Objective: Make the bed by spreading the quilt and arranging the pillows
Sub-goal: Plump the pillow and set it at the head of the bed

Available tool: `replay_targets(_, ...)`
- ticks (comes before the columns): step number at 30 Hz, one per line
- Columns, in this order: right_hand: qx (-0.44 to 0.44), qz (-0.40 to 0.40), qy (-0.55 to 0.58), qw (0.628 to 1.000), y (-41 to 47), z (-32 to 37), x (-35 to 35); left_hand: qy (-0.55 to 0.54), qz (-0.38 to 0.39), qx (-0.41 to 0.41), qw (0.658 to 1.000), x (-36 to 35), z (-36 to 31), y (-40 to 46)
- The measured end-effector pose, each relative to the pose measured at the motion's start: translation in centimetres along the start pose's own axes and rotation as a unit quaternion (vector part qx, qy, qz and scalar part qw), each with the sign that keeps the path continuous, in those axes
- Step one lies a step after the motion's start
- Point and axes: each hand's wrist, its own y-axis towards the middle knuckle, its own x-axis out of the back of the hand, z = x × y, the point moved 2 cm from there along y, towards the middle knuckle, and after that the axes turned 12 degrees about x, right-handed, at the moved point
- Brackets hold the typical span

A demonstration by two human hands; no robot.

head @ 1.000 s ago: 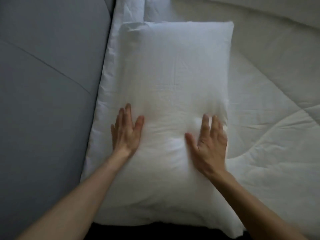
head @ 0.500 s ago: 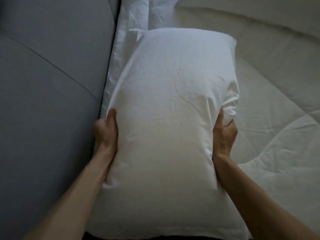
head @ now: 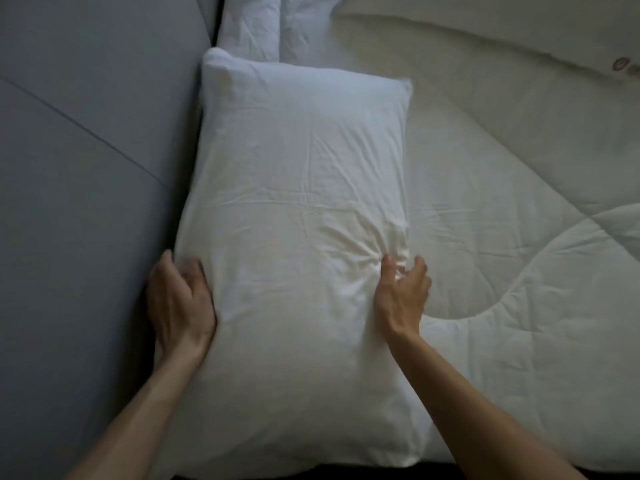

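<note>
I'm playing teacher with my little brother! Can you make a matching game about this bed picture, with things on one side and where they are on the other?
Things:
1. pillow
2. quilt
3. left hand
4. grey panel

Places:
A. spread out to the right of the pillow
B. along the left side of the picture
C. in the middle, between the two hands
D. at the pillow's left edge

Pairs: 1-C, 2-A, 3-D, 4-B
</note>
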Motion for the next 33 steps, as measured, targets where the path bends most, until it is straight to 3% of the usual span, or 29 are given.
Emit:
replay_targets(2,-0.010,0.022,0.058,0.998,0.1,0.8,-0.4,-0.029,0.055,0.018,0.998,-0.2,-0.4,0.4)
replay_targets(6,-0.068,0.070,0.163,0.982,1.6,2.6,-1.2,-0.136,0.160,0.183,0.961,-0.3,-3.3,3.4)
replay_targets(8,-0.009,0.090,0.203,0.975,2.5,4.4,-1.0,-0.160,0.174,0.140,0.961,0.0,-5.8,4.0)
replay_targets(12,0.120,0.094,0.256,0.955,3.6,9.4,0.5,-0.160,0.056,-0.003,0.986,2.1,-9.6,5.4)
replay_targets(17,0.196,0.063,0.293,0.934,5.3,14.3,1.7,-0.183,-0.015,-0.067,0.981,4.6,-13.1,8.2)
replay_targets(21,0.131,0.058,0.205,0.968,8.4,13.9,-0.8,-0.087,0.006,-0.056,0.995,1.6,-14.0,10.8)
replay_targets(23,0.059,0.056,0.068,0.994,9.1,12.7,-2.2,0.007,0.035,-0.059,0.998,-1.2,-13.5,10.1)
replay_targets(24,0.066,0.041,0.001,0.997,8.9,12.2,-2.9,0.038,0.044,-0.086,0.995,-2.7,-13.4,9.2)
replay_targets(26,0.191,0.043,-0.112,0.974,7.4,11.3,-4.3,0.083,0.055,-0.148,0.984,-5.6,-12.9,7.1)
replay_targets(28,0.246,0.125,-0.211,0.938,6.5,8.4,-5.9,0.127,0.069,-0.153,0.978,-7.3,-11.7,6.2)
replay_targets(31,0.089,0.160,-0.209,0.961,8.9,5.6,-5.0,0.164,0.080,-0.153,0.971,-7.6,-10.4,7.0)
replay_targets(33,0.121,0.108,-0.203,0.966,8.5,5.9,-4.1,0.165,0.048,-0.167,0.971,-6.6,-10.1,6.4)
